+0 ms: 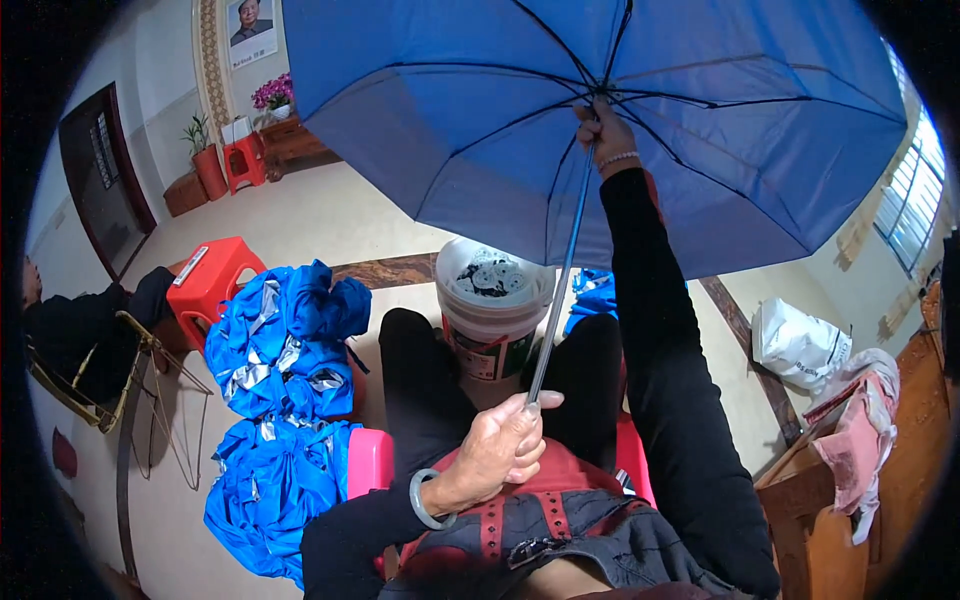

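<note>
A blue umbrella [420,130] is spread wide above my lap, its dark ribs fanning out from the hub on the underside. My left hand [495,445] is closed round the lower end of the metal shaft [562,300], just above my lap. Higher up, my right hand [605,130] grips the shaft close under the hub, where the ribs meet, with that arm stretched upward. The shaft leans slightly to the right toward its top. Between my knees stands a white bucket [452,300] with black and pale round parts [492,275] inside.
Piles of blue and silver fabric [285,340] lie at my left, near a red stool [210,275]. A person in dark clothes [75,320] sits at far left beside a folding chair. To the right are a white sack [800,345] and wooden furniture draped with a pink cloth [855,440].
</note>
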The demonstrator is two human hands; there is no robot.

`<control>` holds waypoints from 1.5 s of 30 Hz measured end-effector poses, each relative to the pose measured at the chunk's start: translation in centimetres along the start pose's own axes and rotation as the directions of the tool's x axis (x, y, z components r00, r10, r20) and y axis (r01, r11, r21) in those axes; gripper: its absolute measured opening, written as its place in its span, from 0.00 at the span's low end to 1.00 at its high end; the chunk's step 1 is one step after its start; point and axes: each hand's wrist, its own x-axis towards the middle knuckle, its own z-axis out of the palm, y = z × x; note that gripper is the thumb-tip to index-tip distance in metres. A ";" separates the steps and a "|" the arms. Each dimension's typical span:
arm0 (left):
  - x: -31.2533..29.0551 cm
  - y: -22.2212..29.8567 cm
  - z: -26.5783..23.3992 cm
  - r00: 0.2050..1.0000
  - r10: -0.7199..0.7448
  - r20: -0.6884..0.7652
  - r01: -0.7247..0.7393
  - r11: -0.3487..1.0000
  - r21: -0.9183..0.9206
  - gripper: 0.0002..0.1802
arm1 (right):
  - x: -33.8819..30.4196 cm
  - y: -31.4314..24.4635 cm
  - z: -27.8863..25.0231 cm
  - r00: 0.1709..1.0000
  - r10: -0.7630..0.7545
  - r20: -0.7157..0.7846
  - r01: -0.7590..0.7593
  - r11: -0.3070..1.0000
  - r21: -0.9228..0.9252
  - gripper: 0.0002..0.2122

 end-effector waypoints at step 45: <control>4.9 -2.6 -18.4 0.939 0.133 -0.317 -0.024 0.945 0.326 0.25 | 0.7 2.0 3.6 0.905 -0.407 0.125 0.404 0.731 -0.550 0.10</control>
